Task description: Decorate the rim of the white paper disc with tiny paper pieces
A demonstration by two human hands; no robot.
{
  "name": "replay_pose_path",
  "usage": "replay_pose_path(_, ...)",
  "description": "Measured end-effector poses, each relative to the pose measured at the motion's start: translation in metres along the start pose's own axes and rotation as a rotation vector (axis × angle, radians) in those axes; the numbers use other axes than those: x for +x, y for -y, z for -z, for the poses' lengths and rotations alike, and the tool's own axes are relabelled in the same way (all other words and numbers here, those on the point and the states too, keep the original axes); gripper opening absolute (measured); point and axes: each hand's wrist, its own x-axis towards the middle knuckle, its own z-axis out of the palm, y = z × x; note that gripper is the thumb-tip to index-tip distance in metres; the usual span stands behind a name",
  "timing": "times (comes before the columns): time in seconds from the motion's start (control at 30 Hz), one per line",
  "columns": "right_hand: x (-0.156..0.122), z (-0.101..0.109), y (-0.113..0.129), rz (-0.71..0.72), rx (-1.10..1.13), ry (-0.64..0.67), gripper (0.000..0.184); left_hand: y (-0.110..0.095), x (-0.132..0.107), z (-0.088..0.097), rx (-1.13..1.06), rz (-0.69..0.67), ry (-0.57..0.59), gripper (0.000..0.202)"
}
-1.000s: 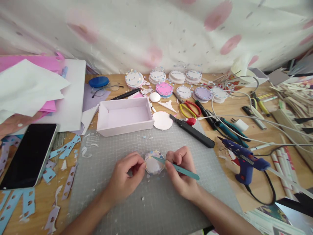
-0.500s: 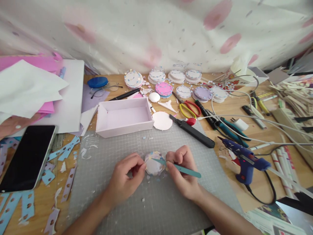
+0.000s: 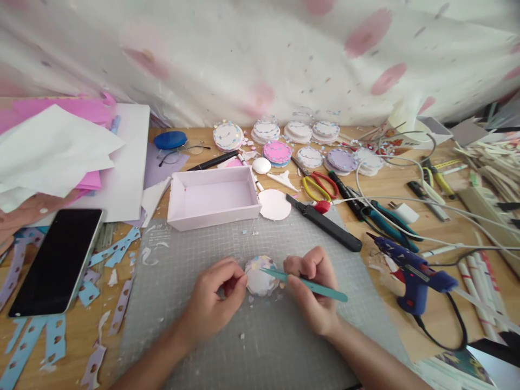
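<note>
A small round white disc (image 3: 260,277) with pastel bits round its rim lies on the grey cutting mat (image 3: 195,325). My left hand (image 3: 215,300) pinches its left edge with closed fingers. My right hand (image 3: 311,290) is closed on teal tweezers (image 3: 309,284), whose tip rests on the disc's top. Both forearms come in from the bottom of the view.
A pale pink open box (image 3: 213,197) stands behind the mat. Several decorated discs (image 3: 276,151) line the back. Black craft knife (image 3: 325,223), scissors (image 3: 319,187), pliers and a blue glue gun (image 3: 414,271) lie right. A phone (image 3: 57,260) and paper scraps lie left.
The camera view has shifted slightly, so everything sits a little lower and to the right. Both hands keep their hold on the disc and the tweezers; the tweezer tip has barely moved.
</note>
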Motion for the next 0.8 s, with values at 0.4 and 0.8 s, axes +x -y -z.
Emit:
replay_pose_path(0.4, 0.023, 0.013, 0.015, -0.098, 0.315, -0.292, 0.028, -0.004, 0.002, 0.005, -0.053, 0.117, 0.027, 0.026)
replay_pose_path(0.8, 0.035, 0.038, 0.005, -0.378, 0.768, -0.311, 0.030, -0.022, 0.006, 0.028, 0.047, 0.174, 0.255, 0.030)
